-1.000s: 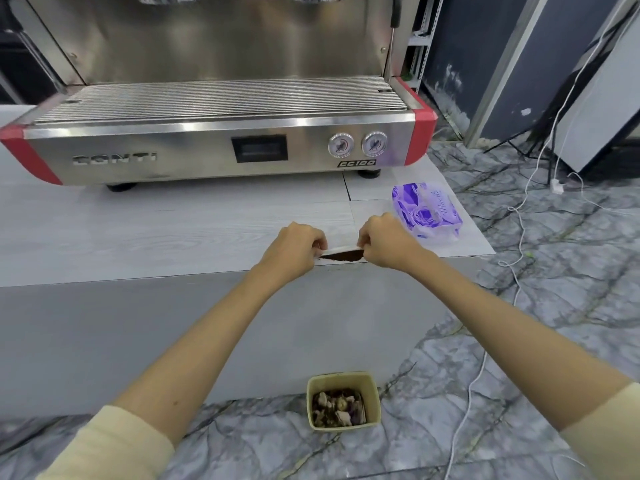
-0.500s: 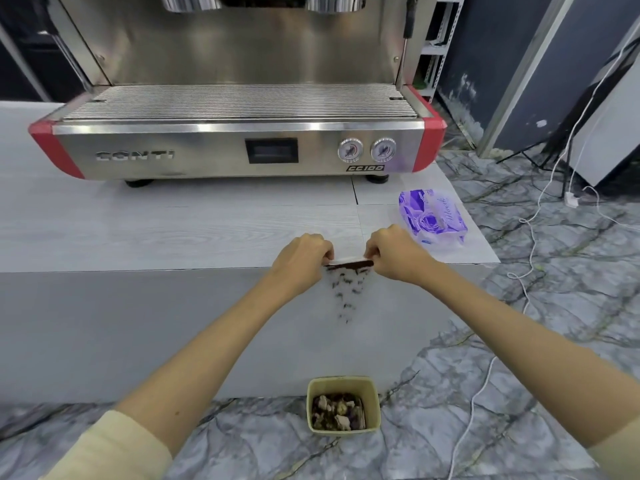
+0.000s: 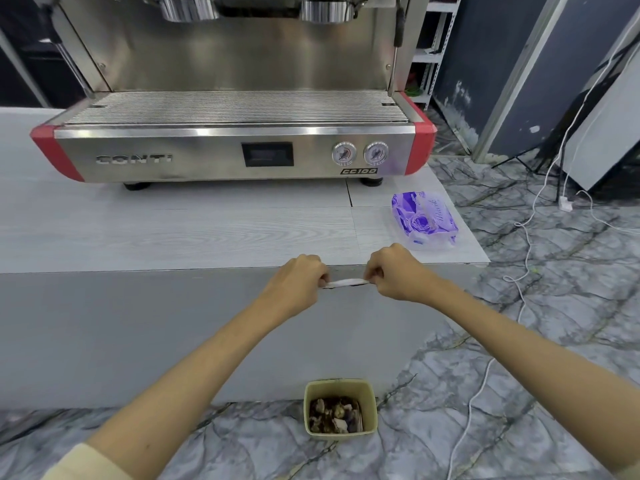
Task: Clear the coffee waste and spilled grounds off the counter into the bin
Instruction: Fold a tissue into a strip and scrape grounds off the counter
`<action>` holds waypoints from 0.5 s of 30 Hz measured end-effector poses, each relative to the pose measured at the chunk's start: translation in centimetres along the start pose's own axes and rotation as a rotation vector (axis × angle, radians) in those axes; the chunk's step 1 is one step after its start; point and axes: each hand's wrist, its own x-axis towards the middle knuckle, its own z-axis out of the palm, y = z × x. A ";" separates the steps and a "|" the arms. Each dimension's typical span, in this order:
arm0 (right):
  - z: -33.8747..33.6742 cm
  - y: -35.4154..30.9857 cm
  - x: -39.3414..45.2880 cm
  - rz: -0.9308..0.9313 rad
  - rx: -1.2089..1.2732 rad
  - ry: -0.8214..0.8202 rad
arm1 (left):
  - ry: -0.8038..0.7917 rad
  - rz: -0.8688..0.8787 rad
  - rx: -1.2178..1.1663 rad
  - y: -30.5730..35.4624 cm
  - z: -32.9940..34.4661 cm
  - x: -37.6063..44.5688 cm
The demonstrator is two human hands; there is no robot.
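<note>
Head view: left hand [image 3: 300, 283] and right hand [image 3: 394, 274] each pinch one end of the paper strip [image 3: 345, 283], its long axis running left-right just off the table's front edge [image 3: 173, 270], with the bin [image 3: 340, 388] on the floor directly below.

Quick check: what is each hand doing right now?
Left hand: pinches the left end of the paper.
Right hand: pinches the paper's right end.
</note>
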 end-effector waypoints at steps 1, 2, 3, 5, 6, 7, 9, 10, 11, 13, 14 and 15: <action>-0.1 -0.1 -0.1 0.000 0.006 0.003 | 0.001 -0.004 -0.006 0.1 -0.2 -0.1; -0.1 -0.1 -0.1 0.000 0.012 0.003 | 0.004 -0.008 -0.013 0.1 -0.3 -0.1; -0.1 -0.1 -0.1 0.000 0.018 0.004 | 0.008 -0.014 -0.023 0.2 -0.5 -0.2; 0.0 0.0 -0.1 0.002 0.032 0.011 | 0.013 -0.028 -0.052 0.2 -0.7 -0.2; 0.0 -0.1 -0.1 0.005 0.040 0.018 | 0.014 -0.041 -0.073 0.2 -0.9 -0.2; 0.0 -0.1 0.0 0.009 0.047 0.024 | 0.016 -0.058 -0.096 0.1 -1.1 -0.1; -0.3 -0.3 0.0 0.008 0.069 0.036 | 0.019 -0.098 -0.141 0.0 -1.5 0.0; -0.6 -0.4 0.1 0.004 0.085 0.039 | 0.020 -0.119 -0.166 0.0 -1.8 0.1; -0.9 -0.5 0.1 0.001 0.103 0.037 | 0.018 -0.138 -0.191 0.0 -2.1 0.2; -1.6 -0.6 0.1 0.003 0.125 0.020 | -0.004 -0.158 -0.237 -0.1 -2.7 0.4; -1.8 -0.6 0.2 0.007 0.119 0.010 | -0.023 -0.161 -0.260 -0.1 -2.9 0.4; -1.9 -0.7 0.3 0.008 0.107 0.003 | -0.046 -0.165 -0.283 -0.2 -3.1 0.4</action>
